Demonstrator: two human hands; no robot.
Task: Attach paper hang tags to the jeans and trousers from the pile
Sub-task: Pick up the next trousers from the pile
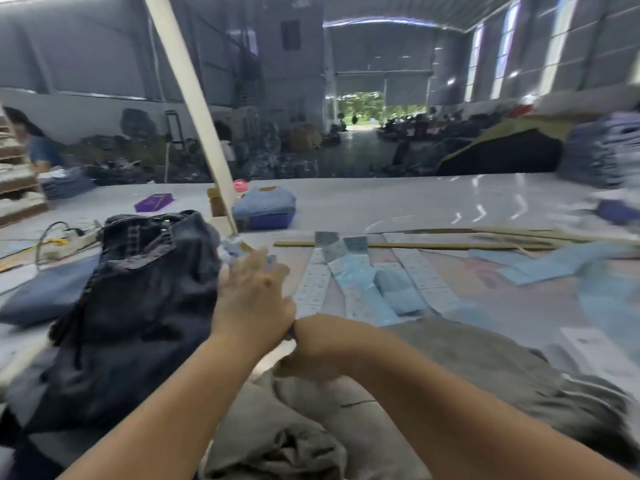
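Dark blue jeans [138,299] lie crumpled on the table at my left, waistband up. Grey trousers [467,368] lie in front of me at the near edge. My left hand [252,299] reaches forward beside the jeans with fingers spread; small pale blue tags show at its fingertips, but blur hides whether it holds them. My right hand [311,348] is curled at the edge of the grey trousers, pinching a pale paper tag [285,346] against the cloth. Rows of pale blue and white hang tags [363,282] lie fanned out on the table just beyond both hands.
A slanted white post [194,109] rises from the table behind the jeans. A blue bin with folded denim [265,209] and a purple tray [154,201] stand further back. A power strip with cables [69,237] lies at the left. Wooden sticks [450,244] lie at the right.
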